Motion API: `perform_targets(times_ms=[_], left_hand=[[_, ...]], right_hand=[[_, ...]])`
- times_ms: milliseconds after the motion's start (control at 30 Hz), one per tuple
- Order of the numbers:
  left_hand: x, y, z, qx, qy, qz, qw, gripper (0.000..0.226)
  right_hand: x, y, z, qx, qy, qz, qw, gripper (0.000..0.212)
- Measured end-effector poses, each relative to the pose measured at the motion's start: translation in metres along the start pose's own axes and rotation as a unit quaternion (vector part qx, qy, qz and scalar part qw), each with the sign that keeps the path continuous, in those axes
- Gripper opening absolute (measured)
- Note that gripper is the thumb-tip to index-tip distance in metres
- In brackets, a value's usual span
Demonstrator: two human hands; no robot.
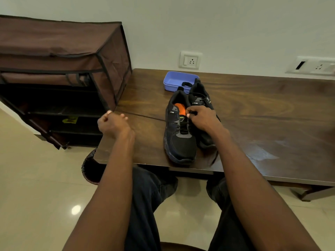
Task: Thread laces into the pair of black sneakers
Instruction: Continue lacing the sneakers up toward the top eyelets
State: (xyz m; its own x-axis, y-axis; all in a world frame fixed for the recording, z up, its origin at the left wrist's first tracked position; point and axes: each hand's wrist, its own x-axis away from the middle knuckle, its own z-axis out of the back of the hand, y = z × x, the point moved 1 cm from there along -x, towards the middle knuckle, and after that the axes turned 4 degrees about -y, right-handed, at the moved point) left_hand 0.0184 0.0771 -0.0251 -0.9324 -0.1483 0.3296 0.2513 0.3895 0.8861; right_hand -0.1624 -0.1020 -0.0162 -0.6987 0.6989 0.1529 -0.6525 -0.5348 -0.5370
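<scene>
Two black sneakers stand side by side on the dark wooden table [253,109], toes toward me. The left sneaker [179,140] has an orange insole and a black lace [145,116] crossed partway up its eyelets. One lace end runs taut to the left across the table into my left hand [111,123], which grips it in a fist at the table's left edge. My right hand [202,117] pinches the lace at the upper eyelets of that sneaker and hides part of the right sneaker [204,100] behind it.
A shallow purple tray [172,80] with a coiled black lace sits behind the sneakers near the wall. A brown fabric shoe rack [59,73] stands left of the table. A round bin [90,169] is under the table's corner. My legs are below the front edge.
</scene>
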Motion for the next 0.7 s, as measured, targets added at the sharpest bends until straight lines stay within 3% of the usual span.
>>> perform_targets(times_ms=[67,133,200,267,333,400,500,700], left_hand=[[-0.003,-0.003,0.004,-0.032,0.018,0.043,0.998,0.012],[0.001,-0.007,0.000,-0.217,-0.022,-0.008,0.976,0.027],[0.023,-0.014,-0.010,-0.383,-0.139,-0.115,0.906,0.048],[0.051,-0.028,-0.022,-0.437,-0.321,-0.135,0.829,0.048],[0.067,-0.042,-0.029,-0.470,-0.444,-0.109,0.755,0.031],[0.069,-0.049,-0.030,-0.524,-0.467,-0.132,0.700,0.003],[0.061,-0.050,-0.028,-0.559,-0.457,-0.126,0.680,0.019],[0.057,-0.047,-0.021,-0.502,-0.517,-0.065,0.690,0.005]], right_hand=[[0.000,0.000,0.000,-0.006,0.001,0.000,1.000,0.020],[0.000,-0.001,-0.001,-0.018,-0.001,-0.003,1.000,0.018],[-0.001,-0.003,-0.003,-0.037,-0.003,0.001,0.999,0.014],[-0.001,-0.004,-0.003,-0.051,-0.006,0.001,0.999,0.013],[-0.002,-0.004,-0.004,-0.048,-0.003,-0.008,0.999,0.012],[-0.002,-0.003,-0.003,-0.027,0.001,-0.015,1.000,0.016],[-0.002,-0.002,-0.002,-0.016,0.000,-0.017,1.000,0.018],[0.000,-0.003,-0.001,-0.008,0.005,-0.015,1.000,0.018]])
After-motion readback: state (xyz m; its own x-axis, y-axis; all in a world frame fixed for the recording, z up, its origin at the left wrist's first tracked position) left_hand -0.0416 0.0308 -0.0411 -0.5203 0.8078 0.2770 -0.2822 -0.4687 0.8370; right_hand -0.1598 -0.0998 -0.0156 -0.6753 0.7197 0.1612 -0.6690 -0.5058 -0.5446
